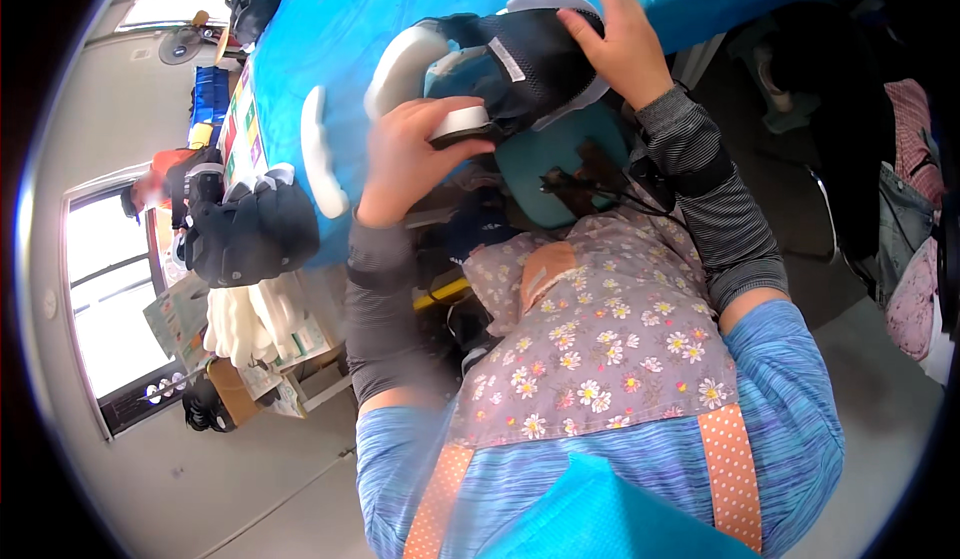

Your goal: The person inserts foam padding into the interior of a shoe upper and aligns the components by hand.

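A black mesh fabric cover (pixel 540 59) with a grey rim and a small white label lies at the table's near edge, between my hands. My left hand (pixel 415 154) is closed at its left end, fingers and thumb pinching a white foam piece (pixel 461 122) with black fabric around its lower side. My right hand (pixel 622 44) grips the cover's right end, thumb on the mesh and a finger stretched over the far rim. Just beyond my left hand sits a thick curved white foam pad (pixel 408 67), partly against the cover. The cover's underside is hidden.
Another curved white foam strip (pixel 322 154) lies on the blue table covering (pixel 345 9) to the left. Black padded pieces (pixel 255 229) are piled at the left edge, above white foam strips (pixel 258 319). A teal seat (pixel 545 184) is below the table edge. Another person (pixel 165 179) is at far left.
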A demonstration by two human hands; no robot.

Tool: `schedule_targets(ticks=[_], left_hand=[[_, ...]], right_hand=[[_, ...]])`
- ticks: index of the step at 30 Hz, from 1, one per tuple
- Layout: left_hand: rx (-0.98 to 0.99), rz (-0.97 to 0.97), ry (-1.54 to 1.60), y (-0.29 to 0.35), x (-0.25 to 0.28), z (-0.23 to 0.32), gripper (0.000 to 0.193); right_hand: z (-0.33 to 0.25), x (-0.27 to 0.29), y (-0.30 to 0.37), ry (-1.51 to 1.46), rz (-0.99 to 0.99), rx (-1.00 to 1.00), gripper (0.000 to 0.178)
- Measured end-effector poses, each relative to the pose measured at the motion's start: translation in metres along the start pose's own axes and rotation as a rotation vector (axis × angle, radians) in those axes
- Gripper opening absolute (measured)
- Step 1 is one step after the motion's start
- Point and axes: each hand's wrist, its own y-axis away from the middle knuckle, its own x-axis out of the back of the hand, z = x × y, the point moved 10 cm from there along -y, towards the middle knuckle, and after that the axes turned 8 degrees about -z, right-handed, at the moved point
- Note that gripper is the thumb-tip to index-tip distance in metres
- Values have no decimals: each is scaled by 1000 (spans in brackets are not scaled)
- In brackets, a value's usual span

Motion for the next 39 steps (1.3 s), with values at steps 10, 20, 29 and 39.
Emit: schedule_targets(ticks=[10, 20, 29, 39], left_hand=[[-32, 86, -250, 13, -30, 22, 30], [93, 221, -38, 45, 9, -11, 32], [51, 85, 419, 69, 7, -41, 22], [83, 1177, 68, 142, 84, -13, 34]], right_hand=[[38, -44, 12, 106, -138, 0, 44], [72, -44, 40, -862, -59, -507, 34], [0, -61, -2, -1068, -482, -492, 33], [-74, -20, -28, -1016, -170, -377, 30]])
